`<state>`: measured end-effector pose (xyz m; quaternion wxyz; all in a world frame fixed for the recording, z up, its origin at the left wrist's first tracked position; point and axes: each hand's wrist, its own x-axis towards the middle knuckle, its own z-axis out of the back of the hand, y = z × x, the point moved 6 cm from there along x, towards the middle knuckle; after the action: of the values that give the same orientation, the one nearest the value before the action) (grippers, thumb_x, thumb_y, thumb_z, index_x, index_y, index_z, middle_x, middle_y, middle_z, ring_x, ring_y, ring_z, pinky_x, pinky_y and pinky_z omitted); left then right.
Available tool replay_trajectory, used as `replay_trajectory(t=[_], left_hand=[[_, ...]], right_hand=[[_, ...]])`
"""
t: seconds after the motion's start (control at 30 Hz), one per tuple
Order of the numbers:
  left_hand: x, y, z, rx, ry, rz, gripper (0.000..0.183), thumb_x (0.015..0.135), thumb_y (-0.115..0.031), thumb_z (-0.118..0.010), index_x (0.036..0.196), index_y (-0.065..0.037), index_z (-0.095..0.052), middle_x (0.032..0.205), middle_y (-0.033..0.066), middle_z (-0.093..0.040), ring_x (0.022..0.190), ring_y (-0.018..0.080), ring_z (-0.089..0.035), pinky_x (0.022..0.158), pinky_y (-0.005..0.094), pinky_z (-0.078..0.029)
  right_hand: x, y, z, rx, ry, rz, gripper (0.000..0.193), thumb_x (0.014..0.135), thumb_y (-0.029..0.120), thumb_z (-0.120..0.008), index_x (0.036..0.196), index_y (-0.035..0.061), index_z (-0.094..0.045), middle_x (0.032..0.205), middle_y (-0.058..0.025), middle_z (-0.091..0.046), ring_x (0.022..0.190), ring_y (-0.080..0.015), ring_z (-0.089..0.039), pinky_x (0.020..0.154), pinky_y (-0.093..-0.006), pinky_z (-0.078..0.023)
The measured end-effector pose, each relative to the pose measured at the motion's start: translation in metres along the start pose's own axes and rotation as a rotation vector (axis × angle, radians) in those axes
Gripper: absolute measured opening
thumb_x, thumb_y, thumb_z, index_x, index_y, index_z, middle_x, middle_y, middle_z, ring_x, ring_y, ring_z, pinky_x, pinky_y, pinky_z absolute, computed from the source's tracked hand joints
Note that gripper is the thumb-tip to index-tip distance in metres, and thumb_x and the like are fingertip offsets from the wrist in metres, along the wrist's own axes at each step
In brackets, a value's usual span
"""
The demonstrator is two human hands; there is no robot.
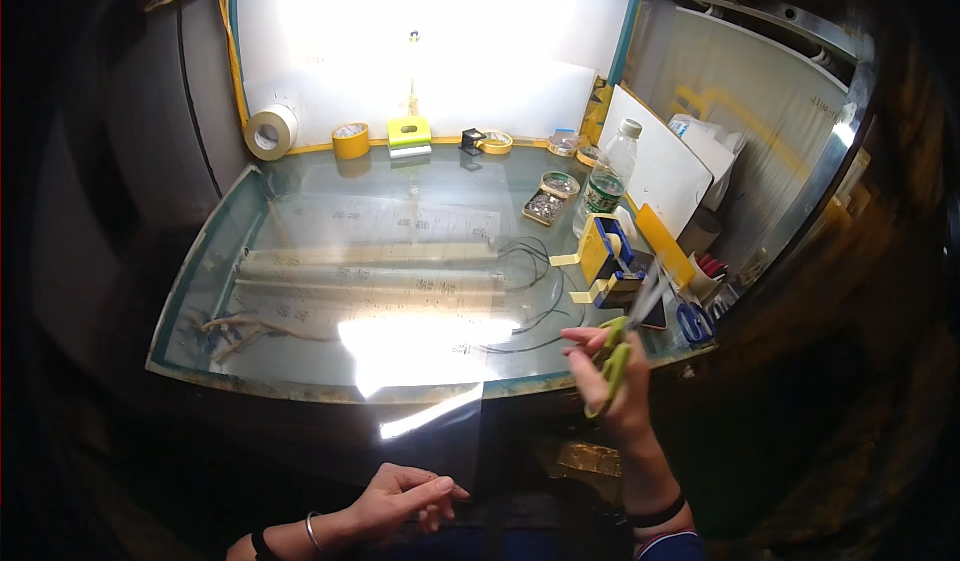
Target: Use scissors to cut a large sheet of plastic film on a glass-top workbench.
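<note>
My right hand grips a pair of scissors with green handles, their blurred blades pointing up and away over the table's front right edge. Low in the view, my left hand is closed, thumb against fingers, at the lower end of a clear plastic sheet. That sheet hangs over the front edge, with strong glare across it. Beneath the glass tabletop, or on it, lie pale strips with small dark markings; glare hides part of them. Thin dark wires curl from their right ends.
Along the back stand a white tape roll, a yellow tape roll and a green hole punch. At right are a plastic bottle, a tape dispenser, a small tin and blue-handled scissors.
</note>
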<state>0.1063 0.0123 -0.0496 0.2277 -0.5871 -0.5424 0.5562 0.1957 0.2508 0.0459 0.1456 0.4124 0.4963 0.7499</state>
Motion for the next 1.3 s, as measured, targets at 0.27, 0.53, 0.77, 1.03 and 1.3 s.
replay_trajectory(t=[0.27,0.53,0.77,1.03,1.3], left_hand=[[-0.071,-0.119,-0.009,0.708,-0.14,-0.507,0.023,0.087,-0.008,-0.046,0.089,0.002,-0.066,0.075,0.0103,-0.065,0.072,0.0188,-0.063,0.066,0.0274,-0.05],[-0.137,-0.302,-0.005,0.983,-0.69,-1.411,0.046,0.095,-0.026,-0.026,0.09,0.002,-0.063,0.095,0.0165,-0.062,0.094,0.022,-0.056,0.09,0.0331,-0.04],[-0.006,-0.351,0.065,0.929,-0.552,-0.973,0.032,0.088,-0.026,-0.047,0.088,0.001,-0.065,0.087,0.0116,-0.065,0.085,0.018,-0.06,0.085,0.0321,-0.047],[0.084,-0.279,0.08,0.696,-0.52,-0.738,0.046,0.092,-0.038,-0.044,0.116,0.0,-0.054,0.116,0.0157,-0.054,0.113,0.0218,-0.045,0.094,0.0313,-0.038],[0.017,-0.099,-0.053,0.821,0.388,-0.27,0.025,0.086,-0.017,-0.059,0.105,-0.002,-0.061,0.091,0.0135,-0.065,0.083,0.0169,-0.063,0.074,0.0285,-0.049]], right_hand=[[0.014,-0.017,-0.073,-0.114,0.288,0.128,0.024,0.075,0.002,-0.066,0.088,0.002,-0.046,0.103,-0.0157,-0.062,0.088,-0.0242,-0.062,0.076,-0.0298,-0.047],[0.003,0.006,-0.102,0.175,0.299,0.194,0.015,0.076,0.003,-0.068,0.078,0.001,-0.053,0.081,-0.0101,-0.067,0.074,-0.0101,-0.061,0.065,-0.0241,-0.049],[-0.089,-0.014,-0.14,0.638,0.45,-0.294,0.019,0.08,0.007,-0.066,0.081,-0.0004,-0.048,0.085,-0.0129,-0.065,0.076,-0.0118,-0.062,0.067,-0.0222,-0.051],[-0.102,-0.052,-0.107,0.655,0.316,-0.675,0.018,0.08,0.006,-0.065,0.081,0.0,-0.048,0.085,-0.0158,-0.064,0.074,-0.0176,-0.064,0.065,-0.0255,-0.053],[-0.088,-0.071,-0.083,0.663,0.102,-0.736,0.02,0.086,0.017,-0.059,0.089,0.0012,-0.047,0.097,-0.021,-0.061,0.081,-0.0218,-0.064,0.065,-0.0276,-0.052]])
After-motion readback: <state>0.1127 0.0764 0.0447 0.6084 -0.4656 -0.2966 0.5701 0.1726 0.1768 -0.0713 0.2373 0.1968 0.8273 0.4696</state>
